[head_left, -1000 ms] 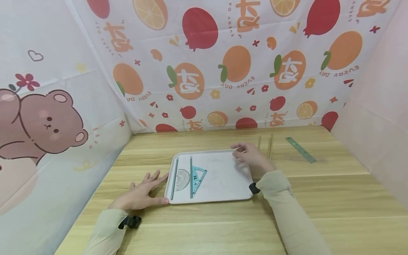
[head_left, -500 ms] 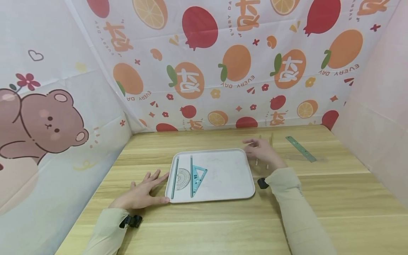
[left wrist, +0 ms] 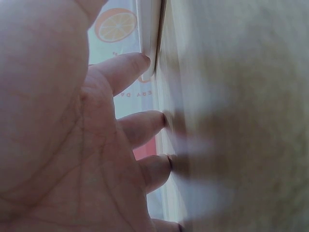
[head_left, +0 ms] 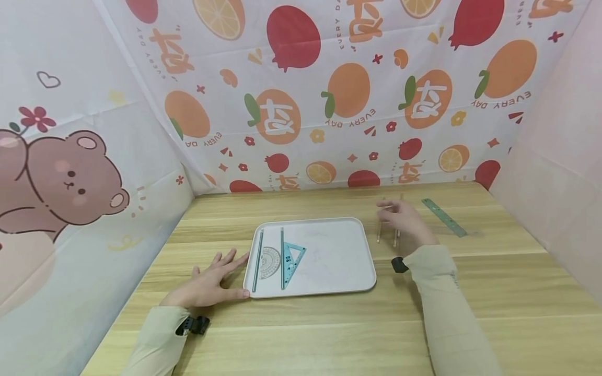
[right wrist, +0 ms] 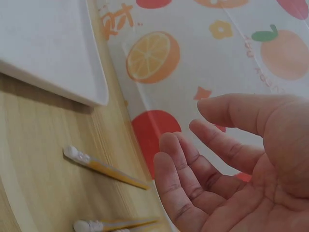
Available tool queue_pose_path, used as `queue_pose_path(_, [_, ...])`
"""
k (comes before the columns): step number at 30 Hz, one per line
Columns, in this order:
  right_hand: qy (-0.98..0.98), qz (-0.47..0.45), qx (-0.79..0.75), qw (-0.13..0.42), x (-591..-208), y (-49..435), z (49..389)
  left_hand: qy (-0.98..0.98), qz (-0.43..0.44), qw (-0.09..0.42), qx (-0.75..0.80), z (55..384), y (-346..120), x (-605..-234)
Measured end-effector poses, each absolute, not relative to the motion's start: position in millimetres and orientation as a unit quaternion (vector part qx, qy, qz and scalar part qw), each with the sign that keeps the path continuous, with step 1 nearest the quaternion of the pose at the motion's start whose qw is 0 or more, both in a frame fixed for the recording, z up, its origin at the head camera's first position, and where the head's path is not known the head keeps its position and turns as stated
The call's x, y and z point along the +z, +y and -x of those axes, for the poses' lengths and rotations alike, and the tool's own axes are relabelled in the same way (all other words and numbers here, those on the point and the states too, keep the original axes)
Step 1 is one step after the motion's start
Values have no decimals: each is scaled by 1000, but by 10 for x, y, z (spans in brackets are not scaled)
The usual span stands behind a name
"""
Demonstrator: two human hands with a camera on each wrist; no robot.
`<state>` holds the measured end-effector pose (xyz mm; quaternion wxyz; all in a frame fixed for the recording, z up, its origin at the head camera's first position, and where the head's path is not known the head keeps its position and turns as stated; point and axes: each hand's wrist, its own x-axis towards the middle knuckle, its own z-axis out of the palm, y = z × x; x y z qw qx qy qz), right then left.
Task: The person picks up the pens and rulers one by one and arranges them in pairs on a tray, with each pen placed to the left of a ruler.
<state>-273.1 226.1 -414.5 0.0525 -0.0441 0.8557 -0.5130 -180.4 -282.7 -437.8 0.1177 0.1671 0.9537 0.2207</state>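
Observation:
My left hand [head_left: 207, 282] rests spread at the left edge of the white tray [head_left: 338, 256], its thumb at the near corner. In the left wrist view, the index fingertip [left wrist: 145, 60] meets the tray's side. On the tray lie two dark green pencils [head_left: 258, 261], a clear protractor [head_left: 270, 262] between them, and a light blue set square [head_left: 288, 271] beside the right one. My right hand [head_left: 404, 222] hovers over several yellow pencils [head_left: 379, 232], its fingers loosely bent and holding nothing. White eraser ends of the pencils [right wrist: 106, 169] show below it in the right wrist view.
A green ruler [head_left: 444, 218] lies slanted at the back right of the wooden table [head_left: 301, 334], a faint clear strip [head_left: 475, 233] by its near end. A fruit-print cloth [head_left: 348, 156] hangs behind the table, with pale cloth walls at both sides.
My right hand has moved right from above the tray's far right corner to over the yellow pencils. The left hand and the things on the tray have stayed put.

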Motion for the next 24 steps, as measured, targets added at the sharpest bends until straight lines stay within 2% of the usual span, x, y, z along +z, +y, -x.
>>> queue_pose_path(11, [867,28,-497,23,-4168,2491,2685,954,-167,118,218,1794,-2820,-4374])
queue_pose_path(24, [868,4,-495,29,-4235,2702,2677,955,-161,121,216,1786,-2804,-4364])
